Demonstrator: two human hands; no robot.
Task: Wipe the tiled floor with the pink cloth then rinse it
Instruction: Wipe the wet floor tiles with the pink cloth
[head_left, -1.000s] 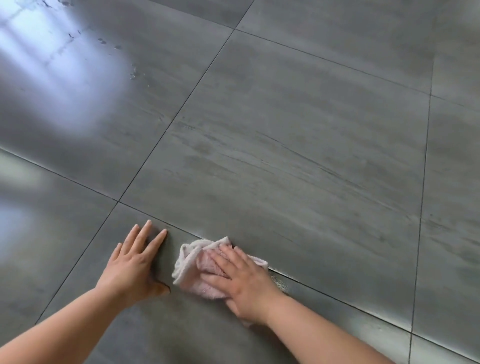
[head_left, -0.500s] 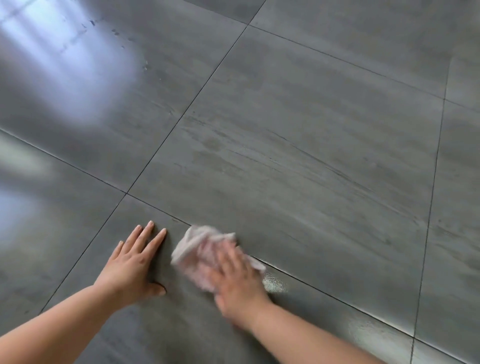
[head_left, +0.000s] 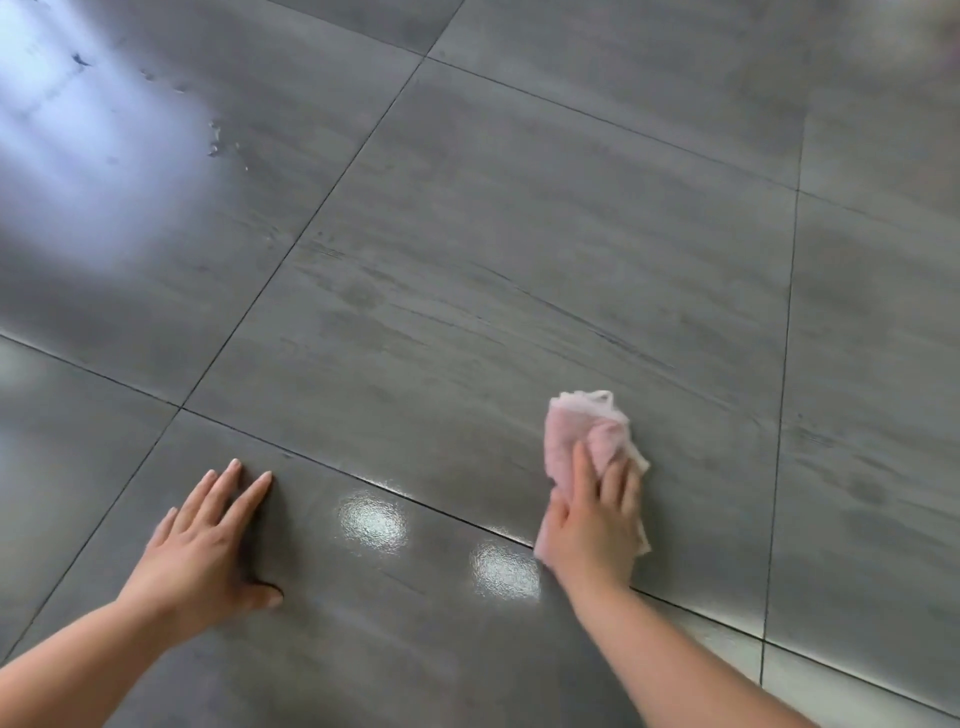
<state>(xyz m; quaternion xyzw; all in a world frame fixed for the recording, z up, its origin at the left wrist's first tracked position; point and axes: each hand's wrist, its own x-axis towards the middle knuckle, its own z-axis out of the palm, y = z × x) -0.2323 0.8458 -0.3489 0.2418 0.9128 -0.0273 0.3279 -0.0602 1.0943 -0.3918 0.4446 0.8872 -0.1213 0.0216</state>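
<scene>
Wiping looks part done: the glossy grey tiled floor (head_left: 519, 234) shows damp streaks, and the rinse has not yet begun. The right hand (head_left: 592, 525) presses the crumpled pink terry cloth (head_left: 576, 431) onto the floor with straightish fingers, just past a grout line. The left hand (head_left: 208, 545) lies flat and spread on 1 tile, holding nothing.

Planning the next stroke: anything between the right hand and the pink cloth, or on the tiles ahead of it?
Nothing visible. The right hand presses directly on the pink cloth. No object lies on the tiled floor ahead; the left hand lies flat, apart, to the left. Droplets sit far upper-left.
</scene>
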